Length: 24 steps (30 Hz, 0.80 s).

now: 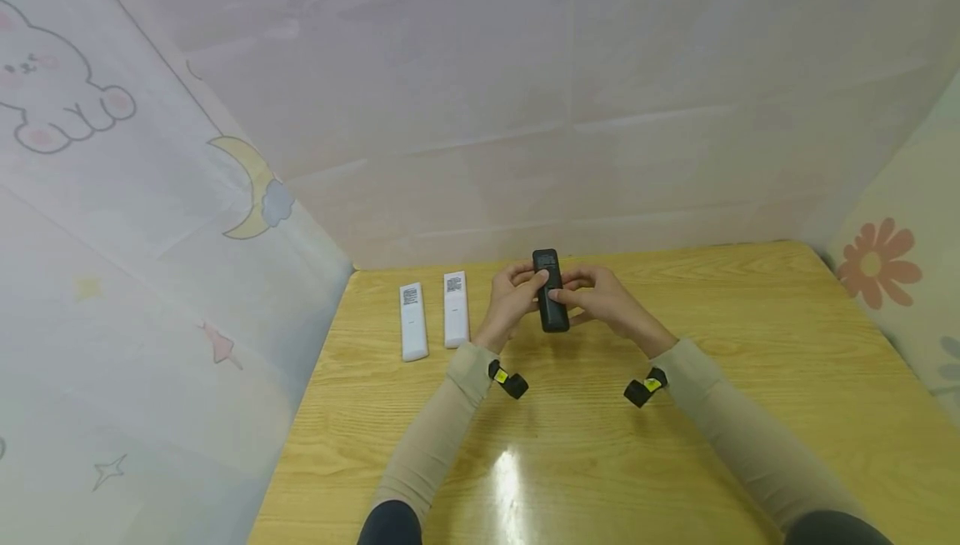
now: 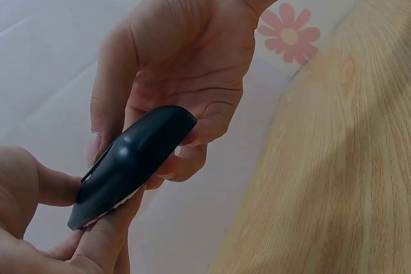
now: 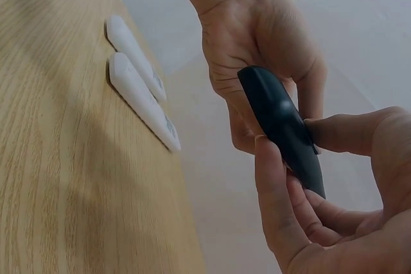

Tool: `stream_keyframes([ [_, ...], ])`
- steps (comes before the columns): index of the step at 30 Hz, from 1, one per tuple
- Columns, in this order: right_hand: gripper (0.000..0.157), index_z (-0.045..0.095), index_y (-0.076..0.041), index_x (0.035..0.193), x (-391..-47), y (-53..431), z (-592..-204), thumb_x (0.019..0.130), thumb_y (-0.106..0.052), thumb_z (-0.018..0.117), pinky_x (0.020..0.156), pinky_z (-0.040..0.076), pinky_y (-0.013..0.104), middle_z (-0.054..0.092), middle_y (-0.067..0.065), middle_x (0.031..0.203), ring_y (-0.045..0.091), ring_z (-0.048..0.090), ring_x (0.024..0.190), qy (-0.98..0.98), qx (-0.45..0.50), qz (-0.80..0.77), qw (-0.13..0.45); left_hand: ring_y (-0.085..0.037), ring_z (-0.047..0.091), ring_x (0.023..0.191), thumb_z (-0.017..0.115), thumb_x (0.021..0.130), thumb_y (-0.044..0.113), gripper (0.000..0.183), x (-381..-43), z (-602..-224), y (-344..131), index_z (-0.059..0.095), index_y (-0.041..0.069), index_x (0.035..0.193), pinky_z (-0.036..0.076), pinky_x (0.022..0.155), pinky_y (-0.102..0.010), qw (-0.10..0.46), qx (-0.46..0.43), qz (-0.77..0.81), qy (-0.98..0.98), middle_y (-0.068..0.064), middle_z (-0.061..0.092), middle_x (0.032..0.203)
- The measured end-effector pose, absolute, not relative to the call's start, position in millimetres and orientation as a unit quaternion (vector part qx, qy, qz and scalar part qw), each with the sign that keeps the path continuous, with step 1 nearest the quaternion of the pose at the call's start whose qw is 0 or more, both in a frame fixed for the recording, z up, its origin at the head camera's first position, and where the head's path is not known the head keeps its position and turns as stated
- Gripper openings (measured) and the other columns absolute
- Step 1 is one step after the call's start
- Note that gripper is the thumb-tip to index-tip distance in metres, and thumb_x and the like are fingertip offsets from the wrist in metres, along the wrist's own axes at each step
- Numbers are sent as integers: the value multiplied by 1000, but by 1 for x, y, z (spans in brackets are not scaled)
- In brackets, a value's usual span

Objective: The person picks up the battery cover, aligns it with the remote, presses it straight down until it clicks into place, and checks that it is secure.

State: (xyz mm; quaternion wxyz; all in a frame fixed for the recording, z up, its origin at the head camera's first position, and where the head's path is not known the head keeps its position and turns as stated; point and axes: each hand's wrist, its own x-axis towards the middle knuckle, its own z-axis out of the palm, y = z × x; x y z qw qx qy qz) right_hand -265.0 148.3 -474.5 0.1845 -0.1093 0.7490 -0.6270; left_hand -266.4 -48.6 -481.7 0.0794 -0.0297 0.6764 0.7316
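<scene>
A black remote control (image 1: 555, 317) is held above the table between both hands, its back with a printed label turned up. My left hand (image 1: 512, 302) grips it from the left, thumb on the back and fingers beneath. From the right, my right hand (image 1: 611, 305) pinches it, its thumb lying on the middle of the back. In the left wrist view, a thin edge stands slightly off the back of the black remote control (image 2: 138, 149) near the thumbs. The button side faces down, mostly hidden.
Two white remote controls, the outer one (image 1: 413, 332) and the inner one (image 1: 456, 320), lie label side up on the wooden table (image 1: 585, 462), left of the hands. Cloth walls (image 1: 465, 112) stand behind and beside the table.
</scene>
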Motion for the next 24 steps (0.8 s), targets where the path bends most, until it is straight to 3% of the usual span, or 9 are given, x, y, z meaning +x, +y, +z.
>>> stream_keyframes([
  [7,52,55,10,139,-265,147,-473,102,-21,75,82,68,50,57,30,130,26,75,92,748,-113,-626,188,-31,75,111,73,104,21,44,-266,-481,-50,61,2,142,67,88,-43,75,-36,730,678,-17,68,136],
  [18,52,54,10,141,-267,144,-472,102,-19,75,80,68,47,58,29,127,40,74,101,751,-112,-623,190,-33,75,112,72,104,20,44,-263,-478,-54,60,1,142,66,90,-44,73,-30,734,674,-19,67,135],
  [24,51,55,10,140,-269,141,-474,102,-18,75,80,68,49,58,28,125,32,76,95,747,-117,-626,191,-33,75,113,73,104,22,45,-263,-478,-58,60,1,142,66,91,-45,75,-31,732,676,-19,68,135],
])
